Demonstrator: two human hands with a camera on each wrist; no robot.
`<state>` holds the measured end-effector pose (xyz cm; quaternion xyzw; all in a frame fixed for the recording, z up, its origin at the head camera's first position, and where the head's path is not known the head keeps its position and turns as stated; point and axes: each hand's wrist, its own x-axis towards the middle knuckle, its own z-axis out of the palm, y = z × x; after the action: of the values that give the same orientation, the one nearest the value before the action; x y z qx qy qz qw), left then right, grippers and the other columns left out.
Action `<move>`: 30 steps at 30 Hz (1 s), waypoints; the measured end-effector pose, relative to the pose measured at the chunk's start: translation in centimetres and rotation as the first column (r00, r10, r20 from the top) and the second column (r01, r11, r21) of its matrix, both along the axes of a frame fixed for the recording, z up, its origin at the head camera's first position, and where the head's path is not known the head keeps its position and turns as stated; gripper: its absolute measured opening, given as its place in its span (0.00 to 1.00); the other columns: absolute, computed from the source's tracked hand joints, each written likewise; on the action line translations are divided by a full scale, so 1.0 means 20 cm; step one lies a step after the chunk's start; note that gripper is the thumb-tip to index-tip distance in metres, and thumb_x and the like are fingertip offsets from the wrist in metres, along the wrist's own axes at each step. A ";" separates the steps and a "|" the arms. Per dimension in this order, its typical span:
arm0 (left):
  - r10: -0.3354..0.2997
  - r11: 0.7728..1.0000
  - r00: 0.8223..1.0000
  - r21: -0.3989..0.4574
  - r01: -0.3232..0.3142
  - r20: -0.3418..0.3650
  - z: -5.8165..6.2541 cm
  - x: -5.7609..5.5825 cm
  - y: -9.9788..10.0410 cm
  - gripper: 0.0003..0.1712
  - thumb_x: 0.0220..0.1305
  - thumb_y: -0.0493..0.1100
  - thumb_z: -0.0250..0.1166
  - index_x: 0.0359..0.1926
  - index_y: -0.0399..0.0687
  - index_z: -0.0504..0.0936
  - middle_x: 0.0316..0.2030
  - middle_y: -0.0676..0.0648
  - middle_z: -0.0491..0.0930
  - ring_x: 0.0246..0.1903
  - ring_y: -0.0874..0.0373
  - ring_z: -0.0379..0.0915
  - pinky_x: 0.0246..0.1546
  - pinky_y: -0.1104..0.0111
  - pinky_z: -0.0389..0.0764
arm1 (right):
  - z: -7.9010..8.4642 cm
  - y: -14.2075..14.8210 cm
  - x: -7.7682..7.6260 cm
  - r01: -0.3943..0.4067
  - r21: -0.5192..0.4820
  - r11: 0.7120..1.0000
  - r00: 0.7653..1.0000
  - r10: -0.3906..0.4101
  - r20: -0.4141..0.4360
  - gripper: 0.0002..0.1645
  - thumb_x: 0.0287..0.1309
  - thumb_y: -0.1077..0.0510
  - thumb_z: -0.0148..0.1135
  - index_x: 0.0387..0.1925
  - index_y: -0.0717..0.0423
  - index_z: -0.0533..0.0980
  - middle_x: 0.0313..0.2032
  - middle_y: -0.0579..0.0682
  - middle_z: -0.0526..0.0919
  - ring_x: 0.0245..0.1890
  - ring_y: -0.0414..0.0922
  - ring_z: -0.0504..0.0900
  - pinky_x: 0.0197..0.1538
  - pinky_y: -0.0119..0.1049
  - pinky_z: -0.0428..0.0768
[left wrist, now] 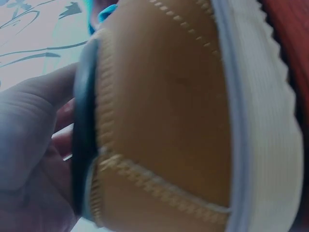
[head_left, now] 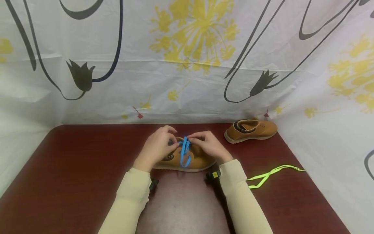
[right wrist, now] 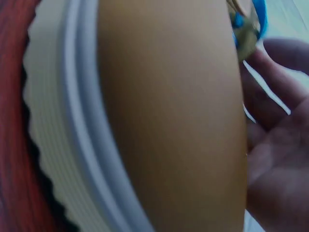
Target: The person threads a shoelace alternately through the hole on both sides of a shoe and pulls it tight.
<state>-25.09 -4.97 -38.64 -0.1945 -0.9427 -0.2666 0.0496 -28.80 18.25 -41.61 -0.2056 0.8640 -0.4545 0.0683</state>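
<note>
A tan shoe [head_left: 201,162] with a pale sole lies on the table, its toe to the right in the head view. Blue shoelace [head_left: 184,149] runs through its eyelets, and a loose end hangs in a curl down the near side. My right hand [head_left: 211,145] pinches the lace between thumb and fingertips above the eyelets. From the left, my left hand [head_left: 156,146] reaches over the shoe's opening, thumb and forefinger pinching the lace at the eyelets. In the left wrist view the shoe's side [left wrist: 169,106] hides those fingertips; the right wrist view shows the toe part [right wrist: 169,106] beside the palm.
A second tan shoe [head_left: 252,130] without visible laces stands at the table's back right. A yellow-green shoelace [head_left: 270,174] lies right of my right forearm. The dark red table [head_left: 87,169] is bordered by a patterned white curtain [head_left: 131,48] behind and at the sides.
</note>
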 end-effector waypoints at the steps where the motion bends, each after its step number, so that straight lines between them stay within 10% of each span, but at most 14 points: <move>1: -0.005 1.000 1.000 -0.008 0.005 0.009 0.01 0.00 -0.01 0.09 0.64 0.47 0.71 0.26 0.54 0.89 0.59 0.51 0.79 0.58 0.53 0.75 0.51 0.59 0.82 | 0.00 0.01 0.00 -0.016 0.007 1.000 1.000 0.016 0.001 0.13 0.70 0.55 0.61 0.50 0.50 0.86 0.50 0.49 0.89 0.56 0.46 0.83 0.62 0.46 0.78; 30: 0.020 0.999 0.993 -0.031 -0.017 0.119 0.19 0.14 -0.22 0.07 0.62 0.44 0.70 0.27 0.54 0.86 0.47 0.52 0.85 0.45 0.57 0.81 0.44 0.61 0.81 | -0.08 0.04 -0.03 -0.044 -0.053 0.998 0.993 0.038 -0.116 0.11 0.63 0.61 0.69 0.46 0.55 0.87 0.45 0.53 0.90 0.50 0.48 0.87 0.53 0.39 0.85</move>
<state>-22.27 -9.43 -34.74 -0.1703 -0.9495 -0.2634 -0.0074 -29.39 18.98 -43.25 -0.2511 0.8492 -0.4640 0.0220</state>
